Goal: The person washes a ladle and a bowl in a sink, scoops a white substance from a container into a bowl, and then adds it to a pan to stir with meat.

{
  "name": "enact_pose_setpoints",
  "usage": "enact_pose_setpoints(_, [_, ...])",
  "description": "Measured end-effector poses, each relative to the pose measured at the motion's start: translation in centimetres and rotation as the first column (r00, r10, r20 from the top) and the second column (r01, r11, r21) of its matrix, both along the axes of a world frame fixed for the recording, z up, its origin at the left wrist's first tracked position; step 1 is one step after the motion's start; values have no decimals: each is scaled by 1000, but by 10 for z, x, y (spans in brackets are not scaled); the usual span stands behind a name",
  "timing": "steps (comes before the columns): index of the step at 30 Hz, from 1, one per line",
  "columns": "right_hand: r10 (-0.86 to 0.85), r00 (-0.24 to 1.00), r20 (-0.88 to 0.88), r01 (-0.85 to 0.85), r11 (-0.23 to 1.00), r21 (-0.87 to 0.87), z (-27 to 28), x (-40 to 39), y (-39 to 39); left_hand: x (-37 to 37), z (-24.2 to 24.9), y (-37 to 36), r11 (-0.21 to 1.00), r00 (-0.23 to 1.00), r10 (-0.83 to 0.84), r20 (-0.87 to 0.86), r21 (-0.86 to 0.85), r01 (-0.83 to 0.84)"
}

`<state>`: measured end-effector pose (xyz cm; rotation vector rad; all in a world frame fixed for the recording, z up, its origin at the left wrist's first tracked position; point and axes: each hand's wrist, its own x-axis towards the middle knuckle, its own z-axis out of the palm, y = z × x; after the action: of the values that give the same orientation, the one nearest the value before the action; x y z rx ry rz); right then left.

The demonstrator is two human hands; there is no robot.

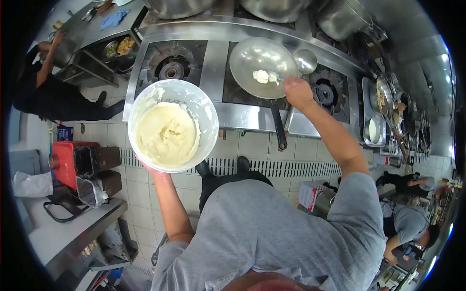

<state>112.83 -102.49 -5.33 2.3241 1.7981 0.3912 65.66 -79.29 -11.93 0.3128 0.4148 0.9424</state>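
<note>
"Your left hand [162,177] supports the tub [207,111] of pale cream [165,133] from below. Your right hand [297,92] is closed beside the pan [247,53]; I can't tell on what."

"Where's the pan?"

"On your stove [214,72], white dollops [262,76] inside."

"What might go wrong?"

"Held one-handed, your tub could tip if its weight shifts. Your forearm could knock the pan's handle [277,123], jutting past the stove's edge."
</note>
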Motion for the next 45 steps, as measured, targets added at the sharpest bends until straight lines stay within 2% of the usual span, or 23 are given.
enact_pose_setpoints(4, [-93,995,-38,100,959,266,22,-5,0,4,28,-16,975,976,132,-172,-154,-159])
enact_pose_setpoints(6, [-124,991,-44,132,944,302,20,-9,-2,-3,24,-20,993,1000,28,-3,-116,-29])
enact_pose_setpoints(9, [-125,992,-25,126,992,28,-14,7,-17,-11,20,-30,994,991,-107,76,-28,109])
enact_pose_setpoints(11, [-85,994,-62,99,953,286,14,-2,-22,-11,19,-34,996,992,-88,90,-14,90])
enact_pose_setpoints(13, [-408,906,-116,424,883,204,39,-1,-16,-11,-2,-36,996,992,-49,113,-71,57])
enact_pose_setpoints(14, [-313,947,-75,321,901,290,51,10,-27,-7,1,-40,990,989,-61,137,-115,77])
enact_pose_setpoints(15, [-69,954,-293,236,773,589,79,3,-34,-3,12,-44,992,980,-88,180,-73,102])
enact_pose_setpoints(18, [52,797,-601,348,775,528,181,-52,-48,3,40,-51,979,942,-177,283,-51,199])
enact_pose_setpoints(21, [159,816,-556,179,844,505,263,-120,-51,12,42,-50,963,925,-230,303,-70,262])
enact_pose_setpoints(23, [336,862,-381,-91,840,536,274,-157,-48,27,16,-61,959,924,-235,301,-85,271])
enact_pose_setpoints(25, [413,867,-278,-313,887,341,242,-193,-28,49,-18,-70,920,894,-325,308,-114,374])
enact_pose_setpoints(27, [634,757,-160,-458,689,563,200,-207,-18,72,-19,-68,872,886,-420,196,-181,454])
enact_pose_setpoints(29, [472,877,88,-345,491,799,191,-220,-32,98,-49,-58,764,703,-631,328,103,637])
enact_pose_setpoints(30, [413,910,22,-222,444,868,207,-224,-66,126,-12,-81,794,790,-602,-117,16,608])
enact_pose_setpoints(31, [279,958,-63,-51,384,922,192,-225,-92,141,-38,-67,683,694,-718,52,-138,718])
enact_pose_setpoints(32, [199,976,-92,31,288,957,181,-222,-118,158,9,-114,668,665,-742,-81,-158,727])
enact_pose_setpoints(33, [-14,999,31,-29,142,989,163,-225,-147,176,5,-117,503,532,-843,73,-240,830])
enact_pose_setpoints(34, [-34,925,-378,378,-7,926,143,-243,-180,191,10,-124,300,325,-932,162,-160,940])
enact_pose_setpoints(38, [-281,469,-837,805,-255,536,85,-379,-251,166,65,-125,-58,-50,-957,285,-18,998])
enact_pose_setpoints(39, [-325,426,-845,774,-354,526,54,-404,-268,166,69,-124,-88,-77,-953,292,-23,996])
enact_pose_setpoints(40, [-292,207,-934,776,-532,338,47,-435,-280,164,76,-129,-131,-114,-939,324,-32,991])
enact_pose_setpoints(44, [-304,-177,-936,633,-764,129,0,-546,-378,172,100,-190,-289,-272,-879,393,15,957])
enact_pose_setpoints(45, [-279,-181,-943,581,-804,126,-8,-571,-424,170,106,-215,-325,-322,-856,404,64,944])
